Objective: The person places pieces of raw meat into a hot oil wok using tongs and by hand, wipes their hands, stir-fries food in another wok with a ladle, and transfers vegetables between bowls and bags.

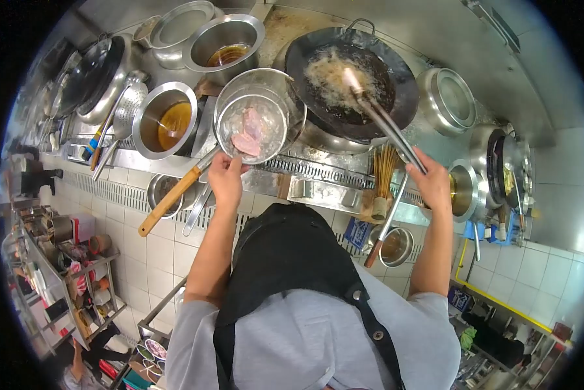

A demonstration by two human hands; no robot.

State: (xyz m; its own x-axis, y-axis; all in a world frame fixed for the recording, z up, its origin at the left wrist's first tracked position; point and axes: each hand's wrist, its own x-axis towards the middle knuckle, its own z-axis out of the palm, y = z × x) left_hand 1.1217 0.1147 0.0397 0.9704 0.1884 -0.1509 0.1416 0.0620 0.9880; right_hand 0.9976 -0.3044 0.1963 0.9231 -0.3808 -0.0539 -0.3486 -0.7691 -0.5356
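My left hand (227,180) is closed at the near rim of a metal bowl (225,116), its fingertips on the edge. Inside the bowl lie pink pieces of raw meat (251,133). My right hand (430,180) grips long metal tongs (390,127) near their back end. The tips reach over a black wok (298,68), blurred and bright, and whether they hold anything I cannot tell. Pale bubbling foam (331,73) covers part of the dark oil in the wok. A wooden handle (168,203) sticks out below my left hand.
Pots of brown liquid, one nearer (168,123) and one farther back (223,45), stand left of the bowl. A perforated skimmer (130,107) lies farther left. Right of the wok are a lidded pot (449,101) and a bamboo brush (384,175). A ladle (389,224) hangs off the counter's front.
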